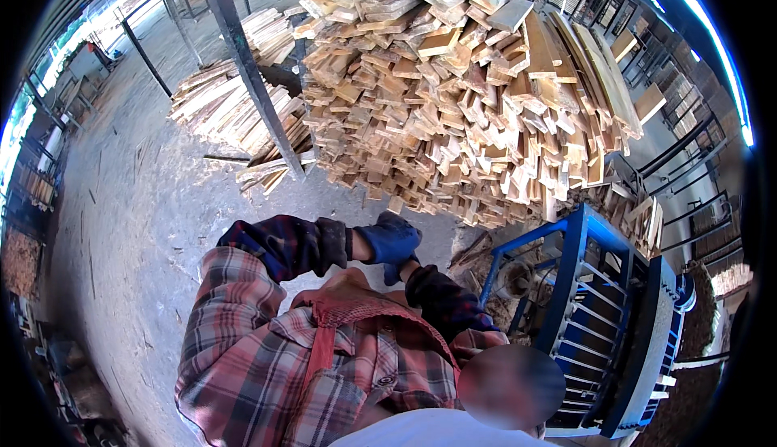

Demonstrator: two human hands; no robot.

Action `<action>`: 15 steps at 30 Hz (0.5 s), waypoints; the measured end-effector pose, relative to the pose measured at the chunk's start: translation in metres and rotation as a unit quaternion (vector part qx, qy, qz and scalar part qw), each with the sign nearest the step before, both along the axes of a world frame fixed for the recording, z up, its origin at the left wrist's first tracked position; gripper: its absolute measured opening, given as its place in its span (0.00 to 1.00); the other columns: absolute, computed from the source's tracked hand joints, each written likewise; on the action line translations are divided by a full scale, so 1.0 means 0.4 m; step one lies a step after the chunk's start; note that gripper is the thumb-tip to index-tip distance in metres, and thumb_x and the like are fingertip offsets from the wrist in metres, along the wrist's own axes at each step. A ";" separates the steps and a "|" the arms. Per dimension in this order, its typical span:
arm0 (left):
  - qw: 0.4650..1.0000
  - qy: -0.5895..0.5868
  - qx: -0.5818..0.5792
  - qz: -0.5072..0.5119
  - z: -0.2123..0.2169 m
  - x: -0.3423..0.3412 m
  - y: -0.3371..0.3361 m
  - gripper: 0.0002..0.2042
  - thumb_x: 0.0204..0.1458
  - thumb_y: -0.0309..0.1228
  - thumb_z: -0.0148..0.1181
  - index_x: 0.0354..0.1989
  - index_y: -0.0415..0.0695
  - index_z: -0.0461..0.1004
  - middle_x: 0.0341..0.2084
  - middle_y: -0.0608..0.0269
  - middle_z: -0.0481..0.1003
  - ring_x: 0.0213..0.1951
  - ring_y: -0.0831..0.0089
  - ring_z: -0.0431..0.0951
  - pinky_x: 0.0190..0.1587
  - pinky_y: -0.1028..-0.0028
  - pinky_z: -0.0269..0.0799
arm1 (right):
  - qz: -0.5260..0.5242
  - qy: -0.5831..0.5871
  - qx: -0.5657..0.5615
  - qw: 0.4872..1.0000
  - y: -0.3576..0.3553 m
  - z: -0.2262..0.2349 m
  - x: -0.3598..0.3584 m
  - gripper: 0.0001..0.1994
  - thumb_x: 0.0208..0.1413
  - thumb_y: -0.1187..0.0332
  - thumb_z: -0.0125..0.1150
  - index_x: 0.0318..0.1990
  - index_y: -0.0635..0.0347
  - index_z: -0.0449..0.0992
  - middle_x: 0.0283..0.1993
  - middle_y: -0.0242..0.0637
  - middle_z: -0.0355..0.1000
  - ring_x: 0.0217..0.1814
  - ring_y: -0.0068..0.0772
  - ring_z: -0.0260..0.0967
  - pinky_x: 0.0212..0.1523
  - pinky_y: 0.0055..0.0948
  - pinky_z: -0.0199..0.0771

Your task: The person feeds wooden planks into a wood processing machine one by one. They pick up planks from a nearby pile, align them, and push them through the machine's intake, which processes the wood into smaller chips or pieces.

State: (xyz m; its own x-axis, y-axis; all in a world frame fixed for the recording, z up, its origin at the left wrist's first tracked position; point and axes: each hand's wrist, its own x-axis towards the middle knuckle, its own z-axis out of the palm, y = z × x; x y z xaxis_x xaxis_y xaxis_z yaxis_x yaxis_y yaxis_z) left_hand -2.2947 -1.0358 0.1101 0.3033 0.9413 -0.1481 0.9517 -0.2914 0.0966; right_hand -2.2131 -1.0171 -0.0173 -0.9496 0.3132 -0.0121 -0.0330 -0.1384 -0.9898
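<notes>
Both my hands are in blue gloves and meet in front of my body. My left hand (390,237) reaches in from the left, its fingers curled and closed near the right wrist. Below and partly behind it is my right hand (392,274), mostly hidden, with a strip of bare wrist showing above the dark sleeve. Whether anything is between the hands cannot be made out. Dark plaid cuffs cover both forearms, and a reddish apron (356,309) hangs over my checked shirt. Just beyond the hands rises a big stack of sawn wooden boards (437,107).
At my right stands a blue metal frame machine (579,285) with a row of light bars. Beside it a round bucket (514,279) sits among wood scraps. A dark metal post (255,83) stands left of the stack, near a lower pile of thin slats (218,103). Concrete floor (129,228) stretches left.
</notes>
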 end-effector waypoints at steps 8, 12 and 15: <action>0.969 -0.232 -0.047 0.073 -0.028 -0.027 0.027 0.10 0.48 0.37 0.53 0.33 0.47 0.77 0.30 0.50 0.78 0.36 0.49 0.78 0.38 0.55 0.71 | 0.003 0.003 -0.026 1.000 -0.046 -0.035 0.008 0.16 0.56 0.65 0.56 0.49 0.64 0.74 0.49 0.47 0.73 0.54 0.43 0.70 0.58 0.41 0.66; 0.970 -0.180 -0.152 0.060 -0.053 -0.051 -0.038 0.13 0.50 0.43 0.54 0.34 0.48 0.79 0.28 0.53 0.79 0.33 0.51 0.79 0.38 0.57 0.71 | -0.009 0.004 -0.023 1.000 -0.016 -0.034 0.012 0.16 0.56 0.66 0.56 0.50 0.65 0.74 0.50 0.47 0.72 0.54 0.43 0.69 0.59 0.41 0.65; 0.933 -0.306 -0.143 0.122 -0.069 -0.026 -0.092 0.14 0.51 0.43 0.54 0.36 0.48 0.78 0.25 0.54 0.78 0.30 0.52 0.79 0.38 0.58 0.71 | -0.014 0.000 -0.027 1.000 -0.016 -0.035 0.020 0.16 0.56 0.66 0.55 0.50 0.65 0.74 0.51 0.47 0.72 0.55 0.43 0.69 0.60 0.41 0.65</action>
State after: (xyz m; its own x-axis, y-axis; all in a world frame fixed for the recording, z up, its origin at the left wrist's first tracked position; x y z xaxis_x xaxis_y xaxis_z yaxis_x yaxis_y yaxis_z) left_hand -2.3051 -1.0725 0.0826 0.1954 0.9419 -0.2732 0.7273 0.0477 0.6847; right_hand -2.2052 -1.0237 -0.0315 -0.9406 0.3383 -0.0299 -0.0377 -0.1915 -0.9808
